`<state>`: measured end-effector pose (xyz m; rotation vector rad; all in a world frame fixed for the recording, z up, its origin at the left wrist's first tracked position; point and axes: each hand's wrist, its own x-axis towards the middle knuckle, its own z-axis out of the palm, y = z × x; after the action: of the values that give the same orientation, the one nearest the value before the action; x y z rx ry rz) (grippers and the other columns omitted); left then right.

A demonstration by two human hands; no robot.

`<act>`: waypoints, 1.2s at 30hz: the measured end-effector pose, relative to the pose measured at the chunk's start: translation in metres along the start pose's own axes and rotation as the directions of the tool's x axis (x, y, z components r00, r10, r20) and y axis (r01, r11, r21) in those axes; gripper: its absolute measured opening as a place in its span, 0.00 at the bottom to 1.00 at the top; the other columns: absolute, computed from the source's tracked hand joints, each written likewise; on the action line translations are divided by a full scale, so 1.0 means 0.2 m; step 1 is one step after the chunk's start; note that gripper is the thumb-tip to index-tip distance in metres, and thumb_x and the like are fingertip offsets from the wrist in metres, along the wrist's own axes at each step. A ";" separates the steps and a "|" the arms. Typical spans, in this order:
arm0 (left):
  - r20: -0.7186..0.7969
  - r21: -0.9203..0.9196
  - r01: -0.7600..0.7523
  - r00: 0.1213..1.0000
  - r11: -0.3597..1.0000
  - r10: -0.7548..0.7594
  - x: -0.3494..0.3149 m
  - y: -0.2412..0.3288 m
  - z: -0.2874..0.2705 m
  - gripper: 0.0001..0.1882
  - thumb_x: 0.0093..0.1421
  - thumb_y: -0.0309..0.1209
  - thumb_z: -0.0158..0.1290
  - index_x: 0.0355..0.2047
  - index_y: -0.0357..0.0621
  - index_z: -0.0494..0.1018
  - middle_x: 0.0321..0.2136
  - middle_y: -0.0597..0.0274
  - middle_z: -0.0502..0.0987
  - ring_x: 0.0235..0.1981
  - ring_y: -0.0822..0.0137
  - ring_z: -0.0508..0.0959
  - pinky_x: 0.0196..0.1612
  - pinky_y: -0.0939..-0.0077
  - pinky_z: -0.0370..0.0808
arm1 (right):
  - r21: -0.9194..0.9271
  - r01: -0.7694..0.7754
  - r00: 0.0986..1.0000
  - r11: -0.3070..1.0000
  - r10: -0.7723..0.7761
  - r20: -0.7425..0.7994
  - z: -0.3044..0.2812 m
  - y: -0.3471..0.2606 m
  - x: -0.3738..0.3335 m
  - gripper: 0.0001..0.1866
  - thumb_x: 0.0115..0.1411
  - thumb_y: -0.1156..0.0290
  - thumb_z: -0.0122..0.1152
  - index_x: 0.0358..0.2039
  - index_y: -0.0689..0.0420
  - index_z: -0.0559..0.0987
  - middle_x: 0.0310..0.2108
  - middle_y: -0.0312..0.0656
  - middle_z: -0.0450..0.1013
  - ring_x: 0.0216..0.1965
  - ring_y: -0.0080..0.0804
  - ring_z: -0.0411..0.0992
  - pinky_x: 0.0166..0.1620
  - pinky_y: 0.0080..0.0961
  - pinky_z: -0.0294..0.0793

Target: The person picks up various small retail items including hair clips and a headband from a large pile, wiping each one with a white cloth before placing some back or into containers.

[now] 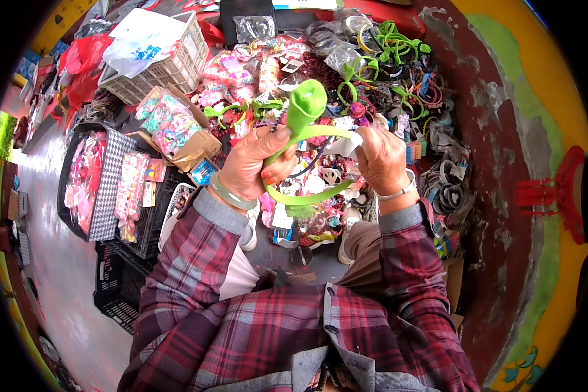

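Note:
My left hand [258,163] is closed around a bright green fabric headband [309,197]. A cone-shaped green horn [306,108], rolled at its top, stands up from the band just above my thumb. At the band's other side, my right hand [383,155] has its fingers pinched together on a small white tag [342,146]. Whether those fingers also touch the band is hidden. Beneath both hands spreads a mixed pile of hair accessories, with more green headbands [232,114] beyond my left hand.
At the far left stands a grey plastic crate [191,62] with a white bag on top. Closer are a cardboard box [199,140] of bagged goods, a houndstooth-patterned basket [111,189] and black crates [114,284]. A dark red and yellow wall [480,163] bounds the right side.

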<state>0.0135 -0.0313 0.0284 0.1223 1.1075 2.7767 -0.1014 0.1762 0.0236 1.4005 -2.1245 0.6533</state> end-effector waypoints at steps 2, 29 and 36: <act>-0.015 0.062 -0.004 1.000 0.998 0.005 0.00 0.01 0.00 0.17 0.59 0.41 0.48 0.21 0.41 0.66 0.06 0.71 0.58 0.08 0.79 0.57 0.13 0.84 0.53 | 0.012 0.007 1.000 1.000 -0.007 -0.009 0.01 0.00 0.01 0.13 0.44 0.72 0.60 0.31 0.57 0.70 0.23 0.40 0.69 0.25 0.38 0.70 0.29 0.31 0.70; -0.169 0.016 -0.300 0.939 0.954 0.298 -0.11 0.23 -0.07 0.17 0.59 0.43 0.46 0.21 0.44 0.65 0.06 0.74 0.56 0.08 0.80 0.55 0.13 0.84 0.51 | 0.565 -0.612 0.662 0.554 0.749 -0.017 -0.03 0.30 -0.14 0.10 0.62 0.68 0.46 0.32 0.58 0.74 0.23 0.38 0.72 0.20 0.19 0.69 0.21 0.18 0.69; -0.307 0.274 -0.133 0.927 0.952 0.218 0.01 0.08 0.04 0.13 0.61 0.38 0.46 0.32 0.38 0.69 0.20 0.63 0.73 0.20 0.74 0.71 0.23 0.83 0.67 | 0.946 -0.143 0.634 -0.290 0.707 0.313 -0.05 0.13 -0.05 0.22 0.63 0.56 0.40 0.47 0.62 0.66 0.40 0.50 0.70 0.42 0.44 0.70 0.47 0.39 0.68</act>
<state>0.0111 -0.0373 0.0448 -0.2459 1.6019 2.8722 -0.1197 0.1990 0.0216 0.4401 -1.4476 3.1100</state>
